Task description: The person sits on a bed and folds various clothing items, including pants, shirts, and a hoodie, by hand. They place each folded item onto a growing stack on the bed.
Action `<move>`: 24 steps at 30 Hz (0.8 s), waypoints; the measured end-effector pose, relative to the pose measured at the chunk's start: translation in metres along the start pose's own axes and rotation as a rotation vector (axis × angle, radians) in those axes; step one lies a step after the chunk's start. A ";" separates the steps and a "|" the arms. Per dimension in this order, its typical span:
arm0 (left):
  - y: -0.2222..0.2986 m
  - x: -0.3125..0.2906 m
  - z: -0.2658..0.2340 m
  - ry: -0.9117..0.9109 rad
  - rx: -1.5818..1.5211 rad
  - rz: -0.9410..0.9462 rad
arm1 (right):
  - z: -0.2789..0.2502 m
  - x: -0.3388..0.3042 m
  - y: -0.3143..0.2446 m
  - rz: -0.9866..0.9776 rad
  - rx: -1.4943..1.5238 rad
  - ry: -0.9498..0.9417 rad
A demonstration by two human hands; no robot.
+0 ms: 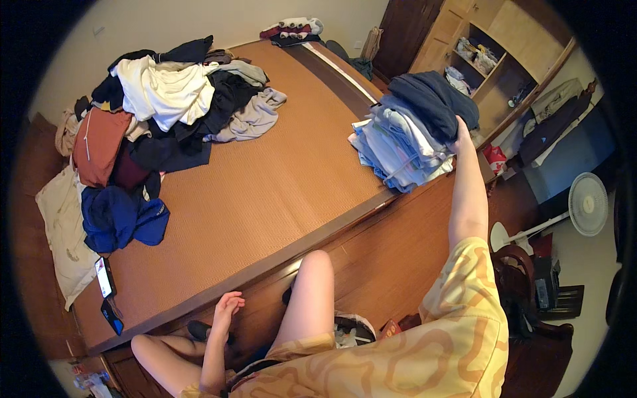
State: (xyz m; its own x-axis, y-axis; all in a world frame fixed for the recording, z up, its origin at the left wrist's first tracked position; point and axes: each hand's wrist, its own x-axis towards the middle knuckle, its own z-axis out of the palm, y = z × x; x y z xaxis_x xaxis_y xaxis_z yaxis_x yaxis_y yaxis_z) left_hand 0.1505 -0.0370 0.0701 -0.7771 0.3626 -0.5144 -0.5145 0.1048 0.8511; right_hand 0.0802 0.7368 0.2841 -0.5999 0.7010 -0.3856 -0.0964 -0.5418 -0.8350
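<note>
At the far right of the bed mat, a dark blue folded garment (431, 103) lies on top of a stack of folded light blue and white clothes (398, 146). With the arm stretched out, my right hand (460, 136) grips the near right edge of this dark garment; its fingers are partly hidden by the cloth. My left hand (229, 308) hangs empty beside the bed's front edge, fingers loosely bent and apart. A loose heap at the left of the mat includes a white shirt (166, 89), a rust-coloured garment (99, 146) and a blue garment (123, 215).
The woven bed mat (265, 186) spans the middle. A lit phone (104, 277) stands at its left near corner. Rolled clothes (292, 28) lie at the far edge. A white fan (587, 204) and a wooden chair (544, 358) are at right, an open cupboard (491, 73) behind.
</note>
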 end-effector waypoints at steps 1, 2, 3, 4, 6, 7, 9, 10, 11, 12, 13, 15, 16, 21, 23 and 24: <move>0.004 0.000 0.003 -0.005 0.003 0.008 | 0.005 -0.006 0.006 -0.049 -0.082 -0.002; 0.008 0.000 0.007 -0.010 0.006 0.016 | 0.002 -0.003 0.005 -0.122 -0.204 0.042; 0.011 0.000 0.009 -0.017 0.008 0.024 | -0.002 0.001 -0.001 -0.196 -0.327 0.085; 0.014 0.002 0.011 -0.038 0.001 0.020 | -0.019 0.006 -0.018 -0.277 -0.454 0.143; 0.014 0.008 0.013 -0.092 -0.030 0.018 | -0.047 0.009 -0.069 -0.245 -0.536 0.197; 0.012 -0.006 -0.006 -0.023 -0.012 0.027 | 0.005 -0.009 -0.021 -0.493 -0.661 0.390; 0.007 -0.017 -0.022 0.058 0.002 0.029 | 0.052 -0.096 0.029 -1.044 -0.927 0.583; 0.005 -0.013 -0.025 0.067 0.006 0.035 | 0.044 -0.110 0.036 -1.151 -1.036 0.453; -0.004 -0.009 -0.032 0.059 0.016 0.042 | 0.029 -0.107 0.048 -1.269 -1.314 0.433; -0.006 -0.011 -0.033 0.061 -0.007 0.025 | 0.015 -0.103 0.061 -1.371 -1.601 0.400; -0.006 -0.014 -0.035 0.072 -0.029 0.012 | 0.016 -0.110 0.070 -1.265 -1.628 0.380; -0.014 -0.020 -0.042 0.077 -0.050 -0.009 | 0.016 -0.105 0.081 -1.221 -1.582 0.349; -0.013 -0.022 -0.044 0.079 -0.042 -0.014 | 0.020 -0.101 0.079 -1.191 -1.600 0.383; -0.013 -0.027 -0.050 0.104 -0.039 0.008 | 0.040 -0.088 0.066 -1.026 -1.675 0.496; -0.012 -0.031 -0.050 0.123 -0.060 0.034 | 0.044 -0.080 0.059 -0.977 -1.701 0.497; -0.011 -0.029 -0.050 0.122 -0.073 0.058 | 0.044 -0.075 0.055 -0.960 -1.714 0.508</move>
State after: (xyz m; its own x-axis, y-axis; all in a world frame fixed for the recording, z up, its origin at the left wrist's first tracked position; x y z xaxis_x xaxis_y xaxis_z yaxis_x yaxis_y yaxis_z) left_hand 0.1610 -0.0950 0.0704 -0.8421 0.2504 -0.4776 -0.4893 0.0176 0.8719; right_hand 0.0854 0.6336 0.2841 -0.5613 0.6431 0.5209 0.6999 0.7048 -0.1160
